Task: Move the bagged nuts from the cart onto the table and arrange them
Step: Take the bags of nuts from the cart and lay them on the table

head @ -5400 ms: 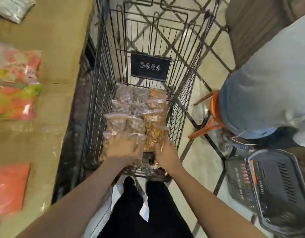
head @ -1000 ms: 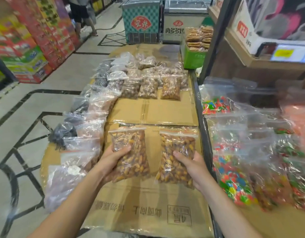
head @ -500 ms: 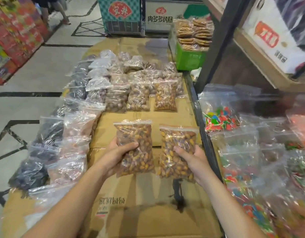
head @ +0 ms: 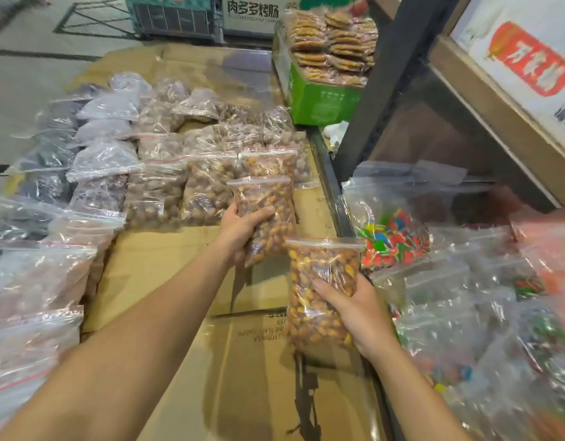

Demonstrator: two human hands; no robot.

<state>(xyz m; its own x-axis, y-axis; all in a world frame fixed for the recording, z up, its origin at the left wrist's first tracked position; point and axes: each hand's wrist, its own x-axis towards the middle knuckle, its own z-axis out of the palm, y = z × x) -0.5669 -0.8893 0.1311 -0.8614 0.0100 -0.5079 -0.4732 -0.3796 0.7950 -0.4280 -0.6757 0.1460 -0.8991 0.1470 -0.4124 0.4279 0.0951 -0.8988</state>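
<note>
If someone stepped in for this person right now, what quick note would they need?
Left hand grips a bag of nuts, reached forward near the rows of bagged nuts already laid on the cardboard-covered table.
Right hand grips a second bag of nuts, held nearer the body above the cardboard.
Done: many bags are arranged in rows.
Left: set both held bags into the rows. The cart is out of view, so I cannot tell if more bags wait there.
</note>
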